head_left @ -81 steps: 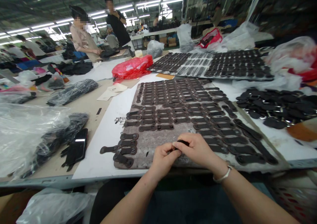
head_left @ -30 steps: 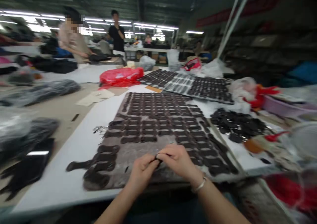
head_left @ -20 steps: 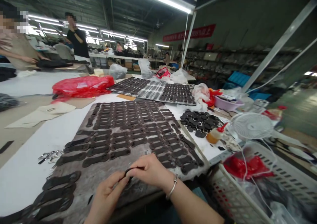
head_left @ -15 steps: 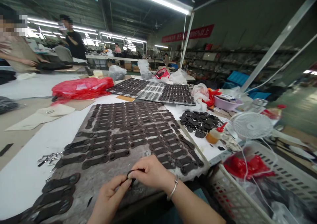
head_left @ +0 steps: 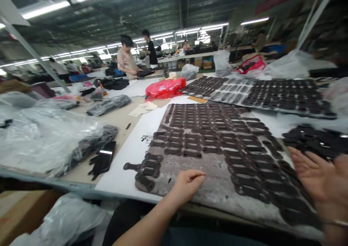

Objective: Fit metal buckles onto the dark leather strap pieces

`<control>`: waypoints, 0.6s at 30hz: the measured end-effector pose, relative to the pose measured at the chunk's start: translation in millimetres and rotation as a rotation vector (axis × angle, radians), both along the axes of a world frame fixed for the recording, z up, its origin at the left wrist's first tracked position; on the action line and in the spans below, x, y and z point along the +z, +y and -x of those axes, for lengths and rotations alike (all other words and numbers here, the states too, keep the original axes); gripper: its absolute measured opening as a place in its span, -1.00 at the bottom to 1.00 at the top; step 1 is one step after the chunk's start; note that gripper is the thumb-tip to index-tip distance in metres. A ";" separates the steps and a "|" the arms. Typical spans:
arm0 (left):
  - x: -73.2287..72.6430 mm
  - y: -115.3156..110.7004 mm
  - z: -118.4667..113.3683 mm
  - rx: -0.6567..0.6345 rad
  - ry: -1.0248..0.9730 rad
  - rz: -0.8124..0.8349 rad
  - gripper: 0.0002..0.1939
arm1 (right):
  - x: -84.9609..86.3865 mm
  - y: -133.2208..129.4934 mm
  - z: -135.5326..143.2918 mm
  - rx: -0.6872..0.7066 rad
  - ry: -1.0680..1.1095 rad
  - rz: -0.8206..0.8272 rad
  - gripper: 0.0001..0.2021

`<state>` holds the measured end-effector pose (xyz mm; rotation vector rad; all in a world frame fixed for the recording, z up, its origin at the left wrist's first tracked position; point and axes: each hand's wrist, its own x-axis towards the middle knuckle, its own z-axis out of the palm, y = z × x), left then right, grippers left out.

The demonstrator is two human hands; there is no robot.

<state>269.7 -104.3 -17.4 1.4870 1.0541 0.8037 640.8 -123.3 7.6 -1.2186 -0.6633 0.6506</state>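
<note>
My left hand is over the bare front part of a grey-brown board, its fingers curled together. Whether anything is inside them is hidden. At the right, my right hand is blurred, palm showing and fingers apart, beside a pile of dark pieces with shiny metal bits. Rows of dark bone-shaped strap pieces cover much of the board. A few more straps overlap at its left edge, one reaching onto the white sheet.
Small metal buckles lie left of the board. Behind it are a red plastic bag and a second board of straps. A black phone and clear plastic bags lie at left. Another person stands across the tables.
My view has swung left. My hands have parted: both were at a small dark piece, and now the right is far right, open, by the pile, while the left stays low over the board.
</note>
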 end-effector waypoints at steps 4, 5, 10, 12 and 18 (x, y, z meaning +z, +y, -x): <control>6.8 0.6 -3.1 -0.010 0.017 0.034 -0.76 | -16.2 4.2 43.1 0.205 -0.116 0.156 -0.79; 9.6 1.6 -2.9 -0.004 0.006 0.037 -0.77 | -16.8 6.5 65.9 0.204 -0.198 0.196 -0.77; 23.2 14.7 12.7 0.138 -0.100 -0.017 -0.79 | -13.0 33.5 169.6 0.466 -0.741 0.237 -0.71; 27.5 21.2 23.8 0.216 -0.170 -0.020 -0.78 | -13.4 46.8 193.1 0.489 -0.973 0.153 -0.75; 32.5 30.5 45.4 0.278 -0.298 0.029 -0.77 | -24.9 68.4 227.5 0.390 -1.519 0.235 -0.78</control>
